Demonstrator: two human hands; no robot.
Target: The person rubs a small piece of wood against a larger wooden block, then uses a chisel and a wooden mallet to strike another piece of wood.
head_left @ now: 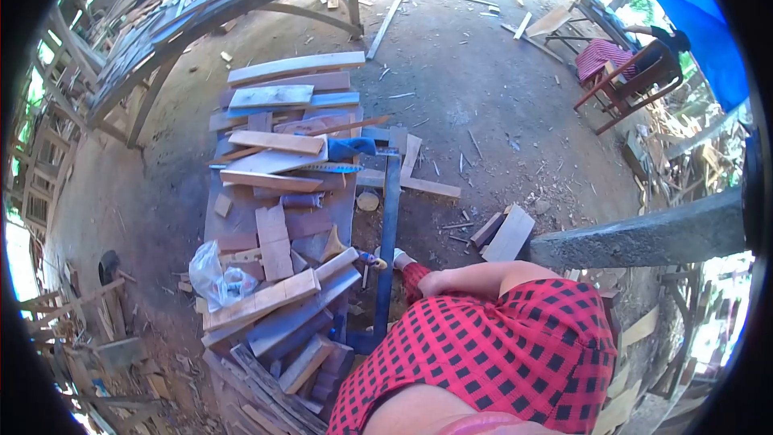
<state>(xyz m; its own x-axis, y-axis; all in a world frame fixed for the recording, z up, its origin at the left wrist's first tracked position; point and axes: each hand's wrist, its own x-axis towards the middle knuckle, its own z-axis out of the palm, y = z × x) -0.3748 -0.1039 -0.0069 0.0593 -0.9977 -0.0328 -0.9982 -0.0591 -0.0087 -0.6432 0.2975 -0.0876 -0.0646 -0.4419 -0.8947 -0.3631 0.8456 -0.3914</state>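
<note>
A bare forearm crosses my red-and-black checked clothing [483, 346]. At its end my right hand [432, 283] rests beside a fold of the same cloth, its fingers hidden. My left hand is out of view, though bare skin shows at the bottom edge. Just past my right hand stands a long metal bar [389, 225] with a small yellowish knob [381, 263] at its side. Left of the bar lies a heap of cut wooden pieces, among them a pale block [262, 300] and a brown board [274, 242]. A blue-bladed handsaw [334, 167] lies among the boards.
A clear plastic bag [217, 275] sits on the heap. Behind stands a long wooden workbench [217, 12] covered with boards. A concrete post [636, 225] slants in from the right. A person [668, 39] is at a wooden chair [644, 76]. Scraps litter the dirt floor [483, 97].
</note>
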